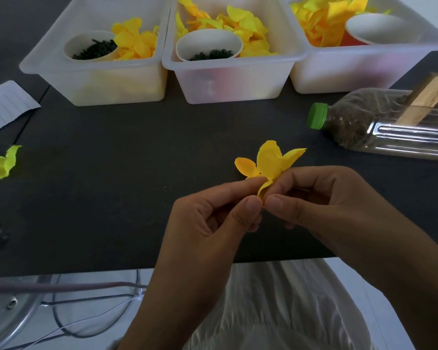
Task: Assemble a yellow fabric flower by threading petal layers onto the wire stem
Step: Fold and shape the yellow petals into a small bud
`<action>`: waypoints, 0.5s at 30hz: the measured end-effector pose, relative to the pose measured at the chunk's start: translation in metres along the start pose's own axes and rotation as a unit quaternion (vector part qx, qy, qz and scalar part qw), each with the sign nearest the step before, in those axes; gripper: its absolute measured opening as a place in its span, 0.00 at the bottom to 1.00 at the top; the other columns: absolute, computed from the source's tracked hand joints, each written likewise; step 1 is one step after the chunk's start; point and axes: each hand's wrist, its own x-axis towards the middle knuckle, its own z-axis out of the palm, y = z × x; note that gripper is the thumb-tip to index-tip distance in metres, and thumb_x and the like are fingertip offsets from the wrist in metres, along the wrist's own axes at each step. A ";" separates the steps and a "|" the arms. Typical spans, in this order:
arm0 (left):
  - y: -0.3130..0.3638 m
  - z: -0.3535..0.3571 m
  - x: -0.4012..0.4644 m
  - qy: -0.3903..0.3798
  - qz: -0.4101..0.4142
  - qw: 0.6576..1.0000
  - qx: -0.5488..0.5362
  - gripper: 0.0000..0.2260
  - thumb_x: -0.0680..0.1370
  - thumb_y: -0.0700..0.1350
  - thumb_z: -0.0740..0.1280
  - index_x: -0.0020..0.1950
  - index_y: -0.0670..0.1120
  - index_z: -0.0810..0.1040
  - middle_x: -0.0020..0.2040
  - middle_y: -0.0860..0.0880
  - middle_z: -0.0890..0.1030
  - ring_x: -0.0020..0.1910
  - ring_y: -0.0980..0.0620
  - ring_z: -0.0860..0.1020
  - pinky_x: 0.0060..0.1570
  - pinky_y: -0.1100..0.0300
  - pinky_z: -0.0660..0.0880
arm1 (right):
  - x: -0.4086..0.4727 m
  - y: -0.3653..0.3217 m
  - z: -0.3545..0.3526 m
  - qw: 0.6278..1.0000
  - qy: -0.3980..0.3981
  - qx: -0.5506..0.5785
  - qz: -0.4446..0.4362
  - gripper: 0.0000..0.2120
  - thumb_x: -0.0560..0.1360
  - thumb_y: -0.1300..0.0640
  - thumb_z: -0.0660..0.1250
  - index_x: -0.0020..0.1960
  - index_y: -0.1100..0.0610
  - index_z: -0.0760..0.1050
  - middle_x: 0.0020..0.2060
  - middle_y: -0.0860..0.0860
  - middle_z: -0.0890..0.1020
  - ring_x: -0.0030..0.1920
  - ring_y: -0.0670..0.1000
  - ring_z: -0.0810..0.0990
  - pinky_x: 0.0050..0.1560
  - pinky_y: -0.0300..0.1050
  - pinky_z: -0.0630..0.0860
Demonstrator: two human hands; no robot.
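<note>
Carefully now: the yellow petal layer (268, 165) sits above the dark table (111, 173), just in front of me, its small centre hole facing up. My left hand (213, 218) pinches its lower edge between thumb and forefinger, and my right hand (314, 198) pinches the same edge just beside it. No wire stem shows in my grip. I judge I should keep the hole exposed and the fabric unfolded. Three translucent bins (228, 72) of petals stand beyond.

Petal layer (268, 165) base hidden between fingertips (253, 205); wire stem possibly concealed there.
</note>
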 end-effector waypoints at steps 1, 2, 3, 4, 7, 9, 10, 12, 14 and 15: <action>0.000 0.001 0.000 0.001 0.002 1.000 0.000 0.17 0.70 0.50 0.65 0.56 0.48 0.82 0.41 0.56 0.85 0.41 0.59 0.82 0.40 0.71 0.76 | 0.000 0.001 -0.001 1.000 -0.003 0.002 0.006 0.11 0.59 0.43 0.70 0.37 0.48 0.83 0.36 0.50 0.83 0.36 0.44 0.80 0.37 0.33 0.77; -0.001 0.001 0.000 0.002 0.004 1.000 -0.001 0.17 0.70 0.50 0.65 0.56 0.48 0.82 0.41 0.56 0.85 0.41 0.59 0.82 0.40 0.71 0.76 | 0.001 0.002 -0.002 1.000 -0.006 0.004 0.009 0.11 0.59 0.43 0.70 0.37 0.48 0.83 0.35 0.49 0.83 0.35 0.43 0.80 0.36 0.33 0.76; -0.001 0.001 0.000 0.002 0.005 1.000 -0.001 0.17 0.70 0.50 0.65 0.56 0.48 0.82 0.41 0.55 0.85 0.41 0.59 0.82 0.39 0.71 0.76 | 0.001 0.003 -0.002 1.000 -0.009 0.008 0.011 0.11 0.59 0.43 0.70 0.37 0.48 0.83 0.35 0.49 0.83 0.35 0.43 0.80 0.36 0.33 0.76; -0.001 0.002 0.000 0.001 0.005 1.000 -0.002 0.17 0.70 0.50 0.65 0.56 0.48 0.82 0.42 0.55 0.85 0.41 0.59 0.82 0.39 0.71 0.76 | 0.001 0.003 -0.003 1.000 -0.013 0.015 0.013 0.10 0.59 0.43 0.71 0.36 0.48 0.83 0.35 0.48 0.83 0.34 0.43 0.79 0.35 0.33 0.76; -0.002 0.002 0.000 0.000 0.008 1.000 -0.006 0.18 0.70 0.49 0.66 0.58 0.47 0.81 0.42 0.55 0.85 0.41 0.59 0.82 0.39 0.71 0.76 | 0.001 0.006 -0.005 0.999 -0.027 0.030 0.020 0.10 0.60 0.43 0.72 0.36 0.48 0.83 0.33 0.47 0.82 0.34 0.43 0.79 0.35 0.34 0.75; -0.002 0.003 0.000 0.002 0.012 1.000 -0.010 0.18 0.70 0.48 0.67 0.59 0.46 0.81 0.41 0.54 0.85 0.39 0.60 0.82 0.39 0.71 0.76 | 0.002 0.007 -0.006 0.998 -0.039 0.039 0.026 0.09 0.63 0.43 0.75 0.37 0.48 0.83 0.34 0.47 0.82 0.35 0.44 0.79 0.36 0.35 0.76; -0.002 0.003 -0.001 0.004 0.014 1.000 -0.013 0.19 0.70 0.47 0.67 0.59 0.46 0.80 0.40 0.53 0.85 0.39 0.60 0.82 0.39 0.71 0.76 | 0.002 0.007 -0.007 0.998 -0.044 0.040 0.030 0.10 0.64 0.42 0.75 0.37 0.48 0.83 0.34 0.47 0.82 0.36 0.44 0.79 0.36 0.35 0.76; -0.002 0.003 -0.001 0.006 0.016 1.000 -0.016 0.19 0.70 0.47 0.68 0.60 0.47 0.80 0.39 0.52 0.84 0.38 0.59 0.82 0.39 0.71 0.75 | 0.003 0.008 -0.008 0.998 -0.046 0.035 0.035 0.09 0.64 0.42 0.74 0.37 0.47 0.83 0.33 0.46 0.82 0.36 0.43 0.79 0.36 0.34 0.76; -0.002 0.003 0.000 0.008 0.017 1.000 -0.016 0.19 0.69 0.47 0.68 0.60 0.47 0.79 0.38 0.51 0.84 0.37 0.59 0.82 0.39 0.71 0.76 | 0.003 0.008 -0.008 0.998 -0.045 0.030 0.033 0.11 0.63 0.41 0.74 0.37 0.48 0.83 0.33 0.46 0.82 0.35 0.43 0.79 0.36 0.34 0.76; -0.002 0.002 0.000 0.010 0.018 1.000 -0.017 0.20 0.69 0.47 0.68 0.61 0.48 0.79 0.38 0.51 0.84 0.37 0.59 0.82 0.39 0.71 0.76 | 0.003 0.009 -0.008 0.998 -0.046 0.029 0.031 0.13 0.63 0.39 0.75 0.37 0.48 0.83 0.33 0.47 0.81 0.35 0.44 0.78 0.37 0.35 0.76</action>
